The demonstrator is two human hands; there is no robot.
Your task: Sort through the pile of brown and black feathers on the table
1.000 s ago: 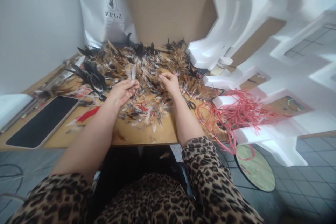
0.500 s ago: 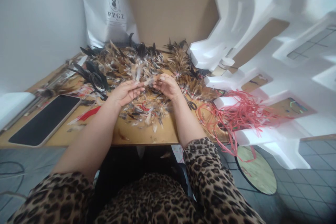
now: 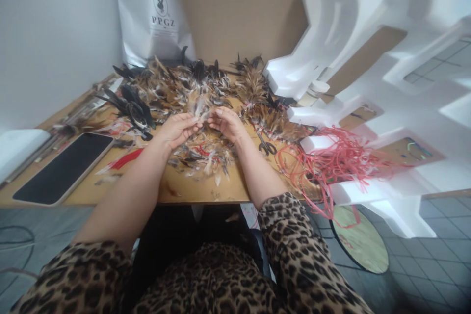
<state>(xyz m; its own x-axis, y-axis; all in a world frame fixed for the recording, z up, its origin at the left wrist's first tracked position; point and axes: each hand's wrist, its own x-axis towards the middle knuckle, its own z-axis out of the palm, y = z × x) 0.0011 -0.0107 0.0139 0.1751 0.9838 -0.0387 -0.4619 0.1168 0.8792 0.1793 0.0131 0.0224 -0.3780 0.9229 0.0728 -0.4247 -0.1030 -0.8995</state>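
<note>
Above the table's middle, my left hand [image 3: 179,131] is closed in a pinch on a small bunch of pale feathers [image 3: 199,107], whose tips point up and away from me. My right hand [image 3: 228,125] faces it with thumb and fingers pinched at the right side of the same bunch. The fingertips of both hands almost meet, and the feathers' lower ends are hidden between them. Beneath the hands lie loose small feathers [image 3: 209,163] with bits of red strip among them. Behind spreads a heap of brown and black feathers [image 3: 165,83].
Black scissors [image 3: 267,147] lie right of my right forearm. Tangled red strips [image 3: 336,157] hang over the table's right edge beside white foam pieces [image 3: 368,191]. A phone [image 3: 64,169] and black feathers [image 3: 130,105] are on the left. A round stool [image 3: 360,238] stands below right.
My right hand has shifted slightly left and down, and the scissors beside its forearm show more fully. The feathers between the hands now stand more upright and fanned.
</note>
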